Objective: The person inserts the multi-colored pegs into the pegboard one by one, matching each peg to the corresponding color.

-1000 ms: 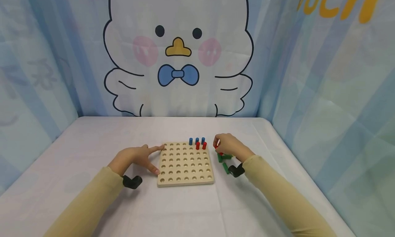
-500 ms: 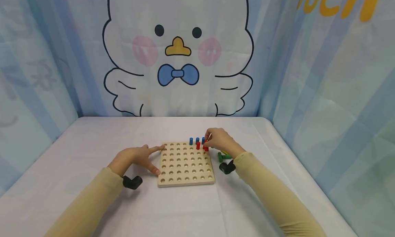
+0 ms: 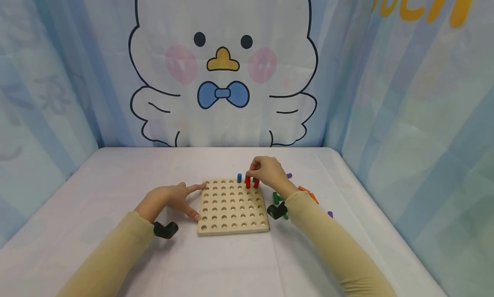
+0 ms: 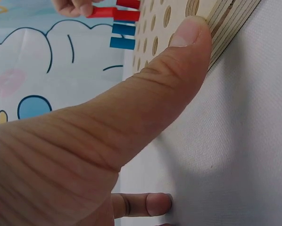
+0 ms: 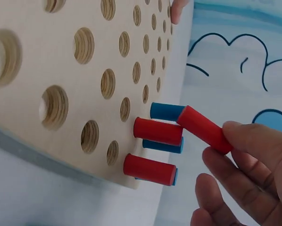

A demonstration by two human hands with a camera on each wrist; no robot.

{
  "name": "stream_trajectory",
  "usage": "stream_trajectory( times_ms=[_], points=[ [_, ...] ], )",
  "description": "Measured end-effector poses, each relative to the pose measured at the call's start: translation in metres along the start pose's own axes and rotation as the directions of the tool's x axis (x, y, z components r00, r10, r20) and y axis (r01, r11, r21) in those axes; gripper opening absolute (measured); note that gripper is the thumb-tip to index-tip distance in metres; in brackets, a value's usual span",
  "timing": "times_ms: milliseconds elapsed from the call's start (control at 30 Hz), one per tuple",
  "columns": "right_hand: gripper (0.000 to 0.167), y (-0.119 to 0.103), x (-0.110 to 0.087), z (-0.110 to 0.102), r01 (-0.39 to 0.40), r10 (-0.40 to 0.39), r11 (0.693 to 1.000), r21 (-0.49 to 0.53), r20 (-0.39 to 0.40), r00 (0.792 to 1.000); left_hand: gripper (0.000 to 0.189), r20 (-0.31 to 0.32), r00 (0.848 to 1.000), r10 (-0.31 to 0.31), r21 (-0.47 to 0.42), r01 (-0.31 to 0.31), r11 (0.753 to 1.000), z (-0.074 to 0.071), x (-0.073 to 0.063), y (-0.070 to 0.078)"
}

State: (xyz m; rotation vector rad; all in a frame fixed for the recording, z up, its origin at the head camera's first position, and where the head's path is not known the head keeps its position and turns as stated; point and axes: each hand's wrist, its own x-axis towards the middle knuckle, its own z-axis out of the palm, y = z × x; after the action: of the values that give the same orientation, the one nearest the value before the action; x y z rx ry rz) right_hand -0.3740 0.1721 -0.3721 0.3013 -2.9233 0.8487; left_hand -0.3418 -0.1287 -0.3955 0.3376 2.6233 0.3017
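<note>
A wooden pegboard [image 3: 233, 233] with rows of round holes lies flat on the table. My left hand [image 3: 170, 198] steadies its left side, index finger at the far corner and thumb [image 4: 190, 35] on the near edge, both fairly straight. Over the board's far right corner, my right hand [image 3: 268, 172] pinches a red peg [image 5: 204, 129] between thumb and fingers. That peg is tilted, its lower end right by the top of a standing red peg [image 5: 157, 131]. Another red peg [image 5: 149, 169] stands beside it. Behind these are upright blue pegs [image 4: 122, 43], partly hidden in the head view.
Loose green pegs [image 3: 275, 197] lie to the right of the board, partly under my right wrist. Farther right are orange pegs [image 3: 313, 197] and purple pegs [image 3: 289, 175]. A curtain with a cartoon bird [image 3: 222, 65] hangs behind the table.
My right hand has come from the loose pegs leftward to the board's far right corner, carrying a red peg, and uncovers orange and purple pegs. My left hand has stayed in place.
</note>
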Motion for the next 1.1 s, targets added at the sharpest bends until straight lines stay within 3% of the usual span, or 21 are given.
stream_trajectory(
  times_ms=[167, 500, 1100],
  points=[
    [0.021, 0.001, 0.003, 0.008, 0.007, -0.006, 0.999, 0.033, -0.038, 0.999, 0.117, 0.001, 1.0, 0.006, 0.0, -0.006, 1.0, 0.001, 0.0, 0.0],
    [0.021, 0.0, 0.004, 0.02, -0.018, 0.018, 0.999, 0.046, -0.007, 1.0, 0.118, -0.007, 1.0, 0.0, 0.005, 0.0, 1.0, 0.001, 0.0, 0.0],
    [0.018, -0.007, 0.001, 0.025, -0.014, 0.015, 0.999, -0.034, 0.032, 0.999, 0.118, -0.003, 1.0, -0.005, 0.005, 0.005, 1.0, 0.002, 0.005, -0.004]
  ],
)
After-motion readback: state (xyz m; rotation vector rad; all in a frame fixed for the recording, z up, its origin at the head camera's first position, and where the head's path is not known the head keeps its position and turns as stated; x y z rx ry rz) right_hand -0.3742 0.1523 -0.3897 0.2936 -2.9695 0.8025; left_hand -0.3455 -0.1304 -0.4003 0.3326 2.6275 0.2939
